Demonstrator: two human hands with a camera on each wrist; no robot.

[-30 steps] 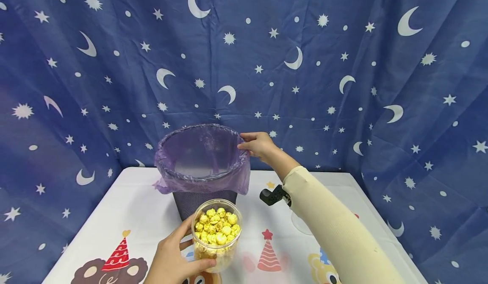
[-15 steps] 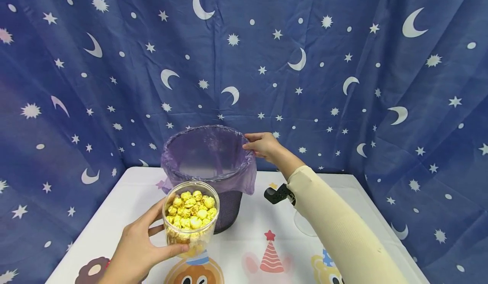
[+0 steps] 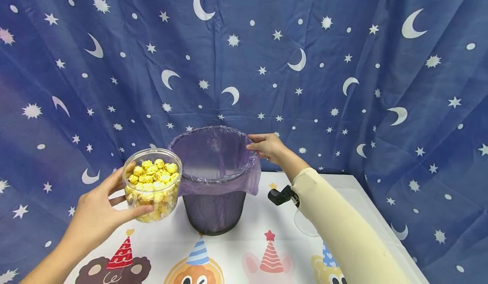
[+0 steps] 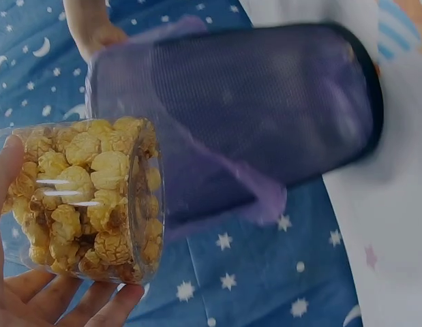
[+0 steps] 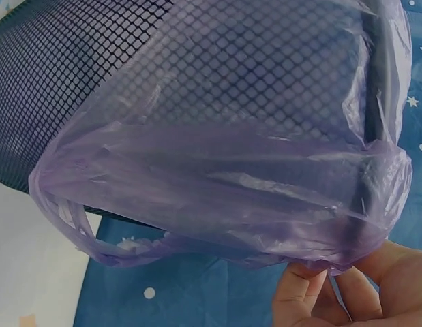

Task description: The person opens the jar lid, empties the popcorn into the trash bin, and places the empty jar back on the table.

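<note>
My left hand (image 3: 97, 207) grips a clear plastic jar (image 3: 146, 210) of yellow popcorn (image 3: 154, 176), thumb in front and fingers behind. The jar is uncovered and held above the table, left of a black mesh trash bin (image 3: 214, 214). A purple trash bag (image 3: 225, 186) lines the bin and folds over its rim. At the rim's right side, my right hand (image 3: 268, 146) pinches the bag; the right wrist view shows its fingertips (image 5: 296, 279) against the purple film. The left wrist view has the popcorn jar (image 4: 81, 197) close up, with the bin (image 4: 265, 102) behind it.
A round clear disc (image 3: 303, 224) lies on the white tablecloth (image 3: 244, 250), partly behind my right sleeve (image 3: 343, 220). A small black device (image 3: 280, 196) is strapped at that wrist. A blue star-and-moon curtain (image 3: 244, 55) hangs behind the table.
My left hand has carried the popcorn jar leftward and up, away from the bin's front. The bin and my right hand have shifted slightly right, the pinch kept. The head view turned a little.
</note>
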